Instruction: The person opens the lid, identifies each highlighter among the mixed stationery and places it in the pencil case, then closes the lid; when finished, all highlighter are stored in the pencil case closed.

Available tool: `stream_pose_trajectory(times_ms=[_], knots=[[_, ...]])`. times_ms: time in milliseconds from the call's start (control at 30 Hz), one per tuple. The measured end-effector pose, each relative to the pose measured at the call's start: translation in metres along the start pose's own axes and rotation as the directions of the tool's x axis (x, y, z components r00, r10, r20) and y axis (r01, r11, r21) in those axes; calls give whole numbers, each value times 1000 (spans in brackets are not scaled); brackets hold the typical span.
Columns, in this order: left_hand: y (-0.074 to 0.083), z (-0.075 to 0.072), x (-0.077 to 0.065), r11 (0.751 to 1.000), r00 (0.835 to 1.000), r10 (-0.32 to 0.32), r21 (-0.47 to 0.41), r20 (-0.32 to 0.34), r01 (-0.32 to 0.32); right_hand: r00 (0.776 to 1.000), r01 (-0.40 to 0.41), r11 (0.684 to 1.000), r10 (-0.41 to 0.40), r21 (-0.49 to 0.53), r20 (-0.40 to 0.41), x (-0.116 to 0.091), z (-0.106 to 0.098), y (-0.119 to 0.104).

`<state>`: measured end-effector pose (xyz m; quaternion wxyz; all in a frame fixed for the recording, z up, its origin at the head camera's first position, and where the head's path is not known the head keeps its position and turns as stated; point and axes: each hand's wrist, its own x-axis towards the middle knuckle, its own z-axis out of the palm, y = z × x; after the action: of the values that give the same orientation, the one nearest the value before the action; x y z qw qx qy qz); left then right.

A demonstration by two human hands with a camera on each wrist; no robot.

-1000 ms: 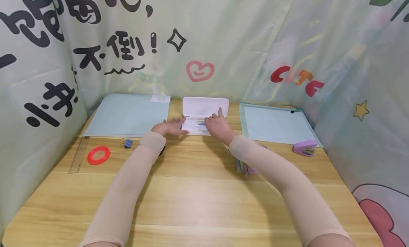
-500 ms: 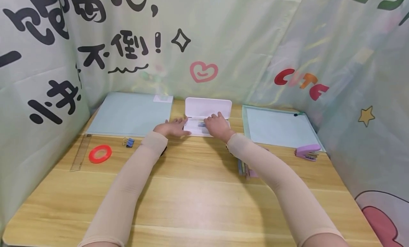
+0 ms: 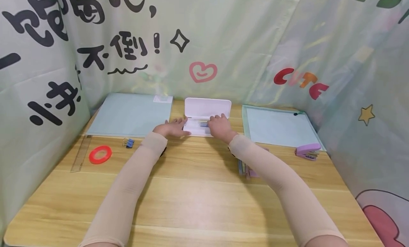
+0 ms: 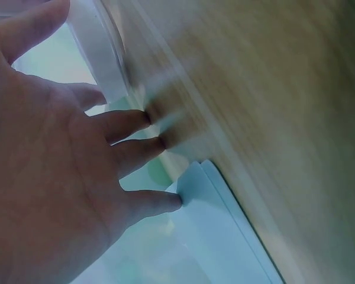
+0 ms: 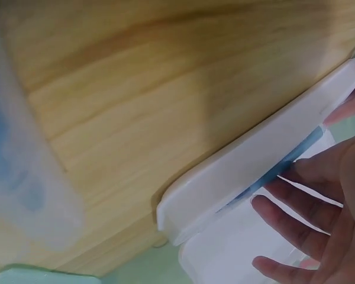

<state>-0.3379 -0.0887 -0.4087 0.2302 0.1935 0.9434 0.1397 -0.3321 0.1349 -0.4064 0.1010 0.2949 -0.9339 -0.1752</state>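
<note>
Pencil case (image 3: 207, 107), white, open; far side of tabletop (image 3: 191, 204), central. Probably light, stiff, smooth; best held by end walls. Left hand (image 3: 170, 128): fingers spread at left end. Right hand (image 3: 221, 128): fingers at blue pen (image 5: 272, 172) inside; grip unclear.

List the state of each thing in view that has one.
Pencil case: open, lid up
Pens: lying in the case
Left hand: fingers spread at the case
Right hand: at the pens, grip unclear
Blue folder: closed, flat
Green-edged file: flat
Tape roll: flat
Ruler: flat
Binder clip: gripping nothing
Stapler: open or shut unclear
Stationery: partly hidden
</note>
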Motion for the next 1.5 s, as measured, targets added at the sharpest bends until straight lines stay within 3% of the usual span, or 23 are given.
stream_pose_trajectory(times_ms=[367,567,767,1000,1233,1500], knots=[[5,-4,-6,1000,1000,15,-3,16,-15,994,-102,994,100,43,50,-26,-18,16],[2,-3,-6,999,999,33,-20,19,-32,977,-197,979,191,58,90,-46,-26,22],[-1,-2,-5,999,999,39,-38,23,-38,944,-314,944,299,101,139,-66,-29,24],[0,-3,-2,997,998,48,-60,29,-46,889,-411,900,362,143,279,-86,-36,25],[0,-2,-1,998,999,43,-46,17,-42,875,-355,931,298,87,383,-101,-43,18],[1,-2,-2,999,999,40,-36,16,-39,879,-310,949,264,54,398,-110,-38,7]])
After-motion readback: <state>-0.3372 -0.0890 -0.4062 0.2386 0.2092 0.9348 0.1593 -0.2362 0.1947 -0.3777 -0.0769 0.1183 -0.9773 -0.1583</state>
